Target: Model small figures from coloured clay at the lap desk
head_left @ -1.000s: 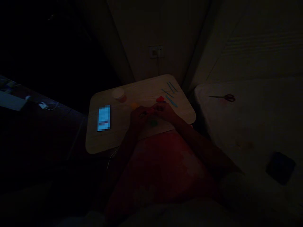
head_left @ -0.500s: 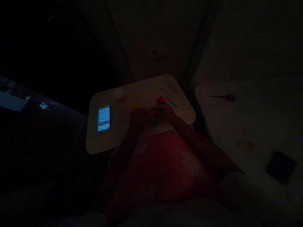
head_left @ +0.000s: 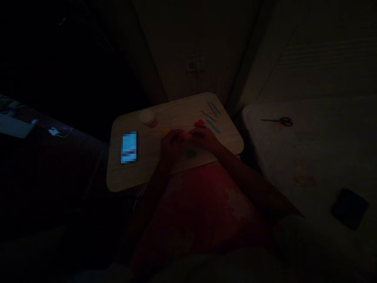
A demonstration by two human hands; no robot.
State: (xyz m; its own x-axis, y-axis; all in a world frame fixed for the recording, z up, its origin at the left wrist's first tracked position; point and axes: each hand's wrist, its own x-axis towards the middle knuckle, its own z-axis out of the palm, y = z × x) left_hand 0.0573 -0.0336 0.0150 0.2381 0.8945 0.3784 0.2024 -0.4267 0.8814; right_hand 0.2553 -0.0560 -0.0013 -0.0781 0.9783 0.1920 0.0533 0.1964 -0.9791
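Observation:
In the dim light, my left hand (head_left: pixel 170 142) and my right hand (head_left: pixel 205 138) meet over the small wooden table. Their curled fingers press on a pinkish-red lump of modelling clay (head_left: pixel 186 136) between them. A brighter red clay piece (head_left: pixel 199 123) lies just beyond my right hand. Yellow clay (head_left: pixel 167 131) shows behind my left hand, partly covered by it. Nearer to me, a green clay lump (head_left: pixel 191 153) rests below the hands. Several blue modelling tools (head_left: pixel 213 125) lie right of the red piece. Fine finger detail is lost in the dark.
A lit phone (head_left: pixel 129 147) lies on the left of the table (head_left: pixel 123 177). A pale-lidded tub (head_left: pixel 147 116) stands near the back edge. Scissors (head_left: pixel 278 121) and a dark square object (head_left: pixel 350 208) are on the pale surface to the right. A wall socket (head_left: pixel 194 63) holds a plugged-in cable.
My fingers have shifted slightly around the pinkish-red clay, which shows more plainly now. My left hand covers more of the yellow clay. The other things stay in place.

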